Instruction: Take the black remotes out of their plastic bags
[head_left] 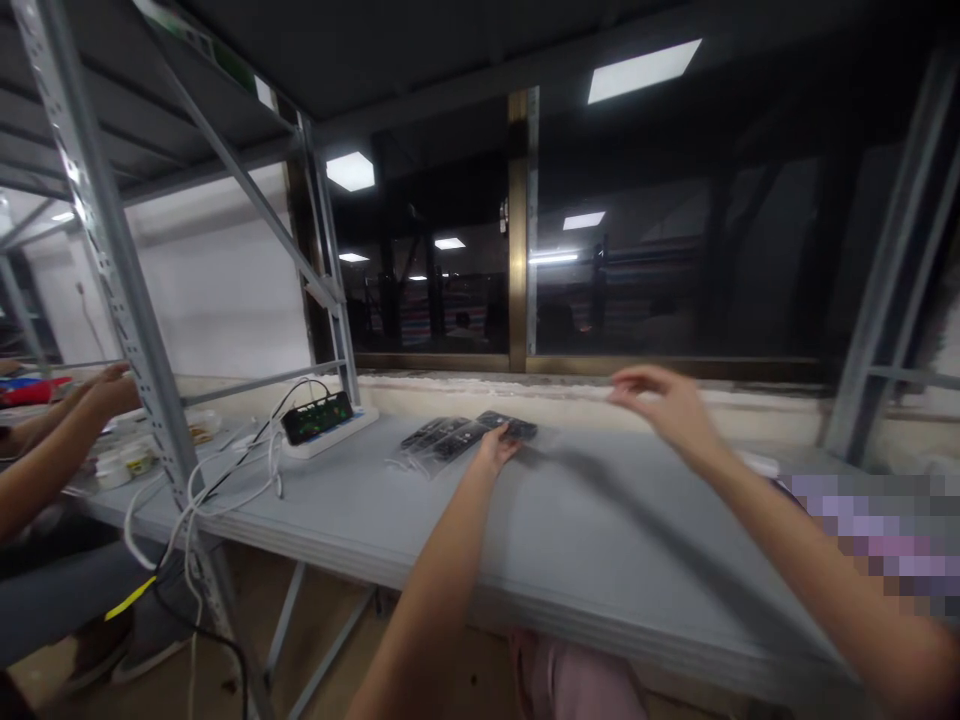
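Several clear plastic packets with black contents (439,440) lie partly overlapped on the grey shelf top. My left hand (498,448) is at the right end of this group, its fingers closed on one clear packet (517,427); what exactly the black contents are is too blurred to tell. Raised above the shelf to the right is my right hand (660,400), fingers loosely curved and a little apart, with nothing visible in them. It is away from the packets and casts a long shadow on the surface.
Left of the packets, a phone with a lit screen (318,418) leans on a white power strip (337,436). White and black cables (274,470) trail over the shelf edge by a metal upright (124,250). Another person's arm (67,435) works near small jars (112,468) at far left.
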